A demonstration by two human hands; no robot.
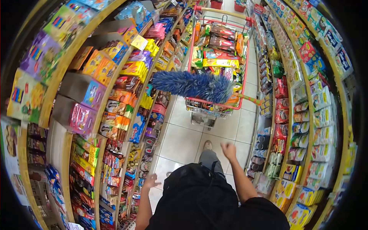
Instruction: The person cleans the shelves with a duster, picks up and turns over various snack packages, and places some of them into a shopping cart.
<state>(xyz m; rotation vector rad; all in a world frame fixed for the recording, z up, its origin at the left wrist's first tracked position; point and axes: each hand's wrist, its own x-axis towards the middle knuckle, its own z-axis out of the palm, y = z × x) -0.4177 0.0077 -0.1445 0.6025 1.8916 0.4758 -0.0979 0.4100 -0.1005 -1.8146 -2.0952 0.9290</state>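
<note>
My left hand hangs beside the lower left shelf, empty, with its fingers apart. Loosely curled in front of my body on the right, my right hand shows nothing in it. Neither hand touches the shopping cart ahead of me, which has a red rim. A fluffy blue duster lies across the near end of the cart, its orange-and-green handle sticking out to the right. Inside the cart are several packaged snacks, among them dark red packs and a yellow pack.
Tall shelves of packaged sweets and biscuits line the left side. More shelves, with white and red packs, run along the right. Between them lies a narrow aisle of pale floor tiles. Red baskets stand beyond the cart.
</note>
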